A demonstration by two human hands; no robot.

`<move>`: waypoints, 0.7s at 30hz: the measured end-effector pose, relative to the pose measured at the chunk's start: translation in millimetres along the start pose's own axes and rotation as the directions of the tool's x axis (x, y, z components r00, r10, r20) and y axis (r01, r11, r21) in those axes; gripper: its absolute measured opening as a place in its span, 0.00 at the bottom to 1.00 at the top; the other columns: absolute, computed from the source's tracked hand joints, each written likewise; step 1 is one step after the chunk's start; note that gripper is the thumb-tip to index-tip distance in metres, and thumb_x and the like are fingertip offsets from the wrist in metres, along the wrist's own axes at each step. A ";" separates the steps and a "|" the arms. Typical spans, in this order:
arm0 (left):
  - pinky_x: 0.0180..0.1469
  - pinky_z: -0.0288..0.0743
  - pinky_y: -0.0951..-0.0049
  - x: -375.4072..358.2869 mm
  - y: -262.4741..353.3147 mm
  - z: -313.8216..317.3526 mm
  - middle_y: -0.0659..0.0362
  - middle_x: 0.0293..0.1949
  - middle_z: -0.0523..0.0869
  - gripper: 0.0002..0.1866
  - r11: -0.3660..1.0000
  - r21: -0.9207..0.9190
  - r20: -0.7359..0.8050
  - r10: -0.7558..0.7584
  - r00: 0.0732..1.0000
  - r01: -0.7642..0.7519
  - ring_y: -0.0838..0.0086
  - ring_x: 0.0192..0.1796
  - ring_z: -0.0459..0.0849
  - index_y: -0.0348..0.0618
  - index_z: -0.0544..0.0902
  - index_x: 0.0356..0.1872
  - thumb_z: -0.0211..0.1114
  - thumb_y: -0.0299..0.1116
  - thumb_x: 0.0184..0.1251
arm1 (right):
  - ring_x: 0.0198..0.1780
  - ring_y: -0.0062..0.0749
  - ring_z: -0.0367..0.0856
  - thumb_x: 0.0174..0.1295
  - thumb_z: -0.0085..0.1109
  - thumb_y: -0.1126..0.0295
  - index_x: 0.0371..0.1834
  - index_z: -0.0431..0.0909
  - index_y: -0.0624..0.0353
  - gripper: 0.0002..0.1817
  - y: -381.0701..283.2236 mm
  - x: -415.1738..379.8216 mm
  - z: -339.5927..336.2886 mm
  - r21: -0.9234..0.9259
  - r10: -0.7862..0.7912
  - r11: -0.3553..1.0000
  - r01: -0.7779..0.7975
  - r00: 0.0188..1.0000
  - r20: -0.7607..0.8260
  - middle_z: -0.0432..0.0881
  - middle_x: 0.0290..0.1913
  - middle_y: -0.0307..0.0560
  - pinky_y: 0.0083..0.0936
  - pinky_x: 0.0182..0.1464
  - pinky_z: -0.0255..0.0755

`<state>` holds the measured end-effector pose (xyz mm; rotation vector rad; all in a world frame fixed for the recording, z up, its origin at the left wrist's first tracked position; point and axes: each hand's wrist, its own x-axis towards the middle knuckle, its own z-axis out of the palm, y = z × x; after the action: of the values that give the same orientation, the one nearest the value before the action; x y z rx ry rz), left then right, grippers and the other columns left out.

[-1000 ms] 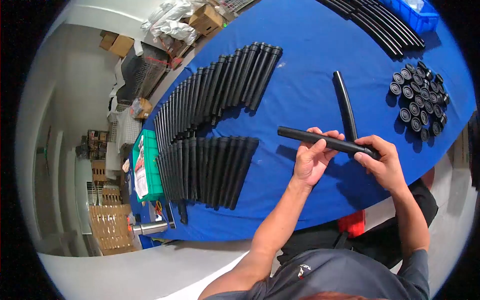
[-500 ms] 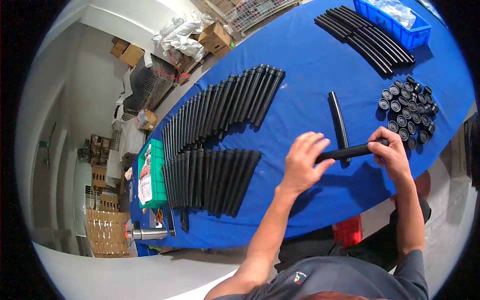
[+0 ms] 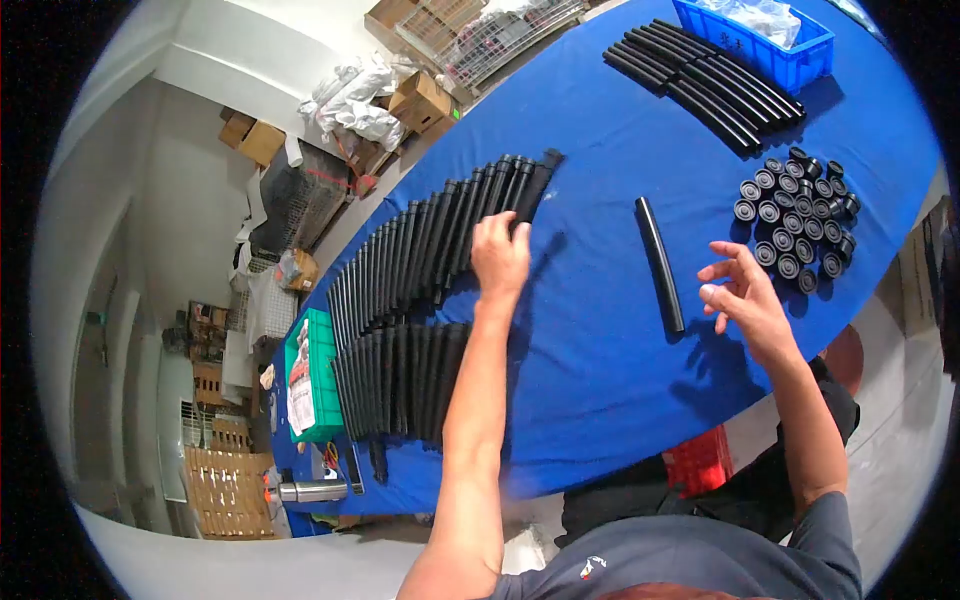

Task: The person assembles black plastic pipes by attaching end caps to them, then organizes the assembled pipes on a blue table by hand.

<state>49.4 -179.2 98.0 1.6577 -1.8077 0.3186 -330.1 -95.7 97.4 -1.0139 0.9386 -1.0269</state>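
Observation:
My left hand [image 3: 502,258] is closed around a black tube [image 3: 541,187], held at the right end of the upper row of capped black tubes [image 3: 432,235]. Its palm hides the tube's lower part. My right hand [image 3: 745,298] hovers over the cloth, holding nothing, fingers apart and curved. Between the two hands, a single black tube [image 3: 659,265] lies on the blue cloth. A cluster of round black caps [image 3: 800,215] sits just beyond my right hand. Below the upper row, a second row of black tubes [image 3: 400,375] is partly covered by my left forearm.
Several uncapped black tubes [image 3: 700,85] lie at the far side beside a blue crate [image 3: 800,62] with clear plastic in it. A green crate [image 3: 318,375] and a metal flask [image 3: 312,491] are at the left end of the blue tablecloth [image 3: 590,400].
My left hand has carried the black tube leftward to the end of the upper row. My right hand has let go of that tube and opened. The view has shifted slightly.

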 end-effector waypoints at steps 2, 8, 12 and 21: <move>0.60 0.75 0.53 12.3 -26.4 7.6 0.48 0.48 0.86 0.15 0.989 0.128 0.015 -0.082 0.997 0.080 0.51 0.55 0.81 0.36 0.85 0.48 0.70 0.35 0.65 | 0.37 0.23 0.82 0.64 0.70 0.70 0.73 0.61 0.63 0.37 1.2 -0.8 3.3 -0.023 0.008 1.000 -0.008 0.999 0.037 0.78 0.49 0.49 0.17 0.29 0.77; 0.61 0.74 0.53 13.1 -60.5 39.0 0.49 0.49 0.86 0.17 0.956 0.237 0.029 -0.182 0.983 0.170 0.52 0.56 0.81 0.38 0.85 0.49 0.72 0.37 0.65 | 0.37 0.21 0.82 0.64 0.69 0.72 0.73 0.62 0.63 0.36 2.3 -0.9 8.7 -0.019 0.030 0.999 -0.028 0.996 0.083 0.79 0.47 0.47 0.17 0.29 0.77; 0.62 0.73 0.53 14.8 -60.5 49.2 0.48 0.50 0.85 0.16 0.952 0.243 0.025 -0.196 0.980 0.184 0.51 0.57 0.80 0.38 0.84 0.49 0.72 0.36 0.65 | 0.38 0.21 0.82 0.64 0.69 0.72 0.73 0.62 0.63 0.36 8.1 0.5 7.3 -0.070 0.027 0.997 -0.019 0.993 0.112 0.80 0.46 0.45 0.17 0.30 0.77; 0.60 0.75 0.52 18.7 -65.3 56.5 0.50 0.49 0.83 0.15 0.916 0.351 0.021 -0.216 0.976 0.195 0.52 0.58 0.79 0.38 0.83 0.48 0.72 0.33 0.64 | 0.39 0.21 0.82 0.64 0.70 0.71 0.72 0.64 0.64 0.35 5.4 -4.4 5.7 -0.068 0.052 0.997 -0.045 0.992 0.115 0.81 0.46 0.46 0.18 0.32 0.77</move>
<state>95.2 -238.1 50.5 2.1037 -1.6681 0.5235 -324.7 -89.3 94.2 -1.0886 0.9009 -0.8913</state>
